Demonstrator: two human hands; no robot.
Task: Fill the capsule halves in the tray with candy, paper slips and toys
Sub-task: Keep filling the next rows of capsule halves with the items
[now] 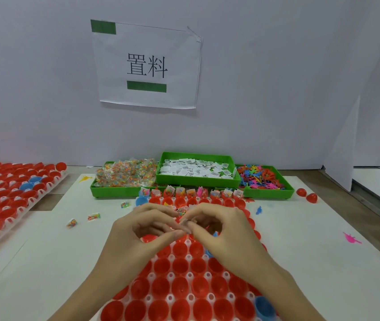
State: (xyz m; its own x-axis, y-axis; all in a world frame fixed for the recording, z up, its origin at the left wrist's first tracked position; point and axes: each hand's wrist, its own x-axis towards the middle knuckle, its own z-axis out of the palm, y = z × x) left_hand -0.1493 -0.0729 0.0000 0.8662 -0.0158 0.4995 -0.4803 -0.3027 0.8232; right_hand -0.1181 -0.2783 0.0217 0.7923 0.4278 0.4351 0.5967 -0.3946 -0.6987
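Head view is showing both hands meeting over the far-middle of the tray (179, 295), fingertips pinched together. The left hand (142, 230) and right hand (221, 228) are touching at thumb and forefinger, and a candy packet (181, 212) is peeking out just beyond that pinch; which hand is actually gripping it I cannot tell, and a slip or toy may be hidden in there too.

Red cups directly under and just beyond the fingertips are lying open and look unfilled, so the drop is reading as straight down, with neither hand clearly nearer. The far row (191, 193) is already standing stuffed with packets and slips.

Supplies are sitting past that row, along the wall: candy bin (124, 174) to the left, slip bin (198, 170) centre, toy bin (263, 177) to the right, so each refill is meaning a forward reach over the filled row. Near rows are waiting empty.
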